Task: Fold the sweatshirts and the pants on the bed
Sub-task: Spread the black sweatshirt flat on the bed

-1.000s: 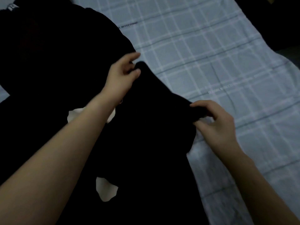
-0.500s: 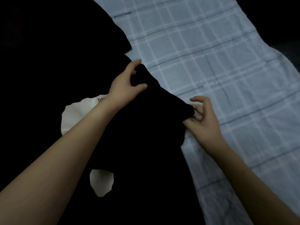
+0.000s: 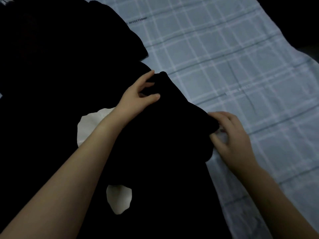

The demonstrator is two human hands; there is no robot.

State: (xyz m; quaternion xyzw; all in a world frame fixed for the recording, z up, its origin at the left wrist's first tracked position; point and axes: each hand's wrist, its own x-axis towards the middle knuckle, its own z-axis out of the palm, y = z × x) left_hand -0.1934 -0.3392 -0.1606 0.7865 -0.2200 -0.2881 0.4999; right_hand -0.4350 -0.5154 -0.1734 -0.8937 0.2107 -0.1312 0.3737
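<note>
A black garment [image 3: 165,145] lies across the left half of the bed, too dark to tell sweatshirt from pants. My left hand [image 3: 138,97] pinches its far corner between thumb and fingers. At the garment's right edge my right hand [image 3: 229,135] grips the near corner, fingers curled around the dark cloth. Two white patches [image 3: 119,199] show through the black fabric below and left of my left arm.
A heap of more black clothing [image 3: 60,49] fills the upper left. The light blue checked sheet [image 3: 233,57] covers the bed on the right. Beyond the bed's right edge the floor [image 3: 307,23] is dark.
Both hands have shifted slightly along the black garment's edge, keeping hold of it. The white patch under my left arm shows more than a second ago.
</note>
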